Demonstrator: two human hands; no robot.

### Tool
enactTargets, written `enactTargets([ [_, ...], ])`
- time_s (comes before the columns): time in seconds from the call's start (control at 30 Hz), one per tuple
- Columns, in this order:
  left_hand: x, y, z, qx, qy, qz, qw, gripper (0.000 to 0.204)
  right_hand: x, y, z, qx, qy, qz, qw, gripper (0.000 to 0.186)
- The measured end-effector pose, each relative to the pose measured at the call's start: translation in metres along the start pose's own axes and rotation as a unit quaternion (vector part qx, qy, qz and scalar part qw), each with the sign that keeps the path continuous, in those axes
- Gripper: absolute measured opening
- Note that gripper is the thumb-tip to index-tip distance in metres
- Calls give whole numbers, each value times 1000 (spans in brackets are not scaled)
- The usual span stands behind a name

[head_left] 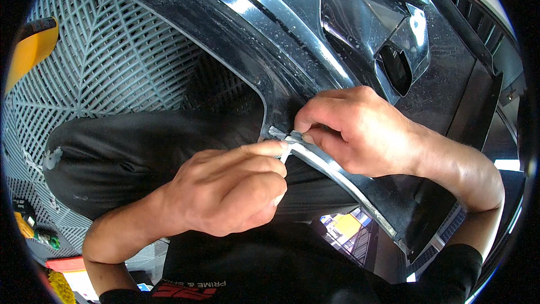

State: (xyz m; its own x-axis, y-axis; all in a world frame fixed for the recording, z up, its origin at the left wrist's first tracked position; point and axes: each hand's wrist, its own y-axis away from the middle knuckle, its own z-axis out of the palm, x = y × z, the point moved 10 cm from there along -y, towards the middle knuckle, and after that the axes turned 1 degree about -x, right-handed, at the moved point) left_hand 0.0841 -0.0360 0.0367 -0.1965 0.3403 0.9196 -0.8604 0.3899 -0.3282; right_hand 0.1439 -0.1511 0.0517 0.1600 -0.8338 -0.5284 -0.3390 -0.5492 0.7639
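Note:
A glossy black car bumper (pixel 270 34), dotted with droplets, stretches in front of me, with its edge curving down to my lap. At a corner of that edge, my right hand (pixel 368 132) pinches a small grey, film-like strip (pixel 296 134) between thumb and forefinger. Just to its left, my left hand (pixel 230 191) is curled, its forefinger pressed against the same corner. A thin whitish piece (pixel 285 152) shows at the left fingertips; its kind is unclear. From the corner, a pale band (pixel 337 174) follows the edge down to the right.
My bent leg in black trousers (pixel 129 163) lies under the bumper edge. Grey slatted floor tiles (pixel 112 50) spread to the left. A yellow object (pixel 36 48) stands at the far left, and a yellow and black tool (pixel 25 222) lies lower down. An angular recess (pixel 394 67) opens in the bumper.

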Motion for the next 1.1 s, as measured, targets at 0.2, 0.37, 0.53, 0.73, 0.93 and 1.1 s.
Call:
enactTargets([
  [0.2, -2, 3, 1, 0, 20, 2, 1000, 27, 2, 0, 7, -35, 38, 29, 998, 14],
  [0.37, -2, 4, 0, 3, 31, 0, 1000, 28, 2, 5, 10, -80, 86, 38, 992, 16],
  [0.53, -3, 4, 0, -4, 48, 5, 999, 30, 7, 7, 5, -63, 25, 37, 997, 15],
  [0.73, -2, 4, 1, -4, 47, 9, 999, 33, 2, 0, -3, -14, -1, 9, 1000, 15],
  [0.93, -1, 2, 1, 4, 50, 11, 999, 33, 4, 1, 3, -16, 21, 16, 1000, 15],
  [1.1, 0, 2, 0, 7, 42, 12, 999, 32, 3, 1, 5, -23, 33, 20, 999, 14],
])
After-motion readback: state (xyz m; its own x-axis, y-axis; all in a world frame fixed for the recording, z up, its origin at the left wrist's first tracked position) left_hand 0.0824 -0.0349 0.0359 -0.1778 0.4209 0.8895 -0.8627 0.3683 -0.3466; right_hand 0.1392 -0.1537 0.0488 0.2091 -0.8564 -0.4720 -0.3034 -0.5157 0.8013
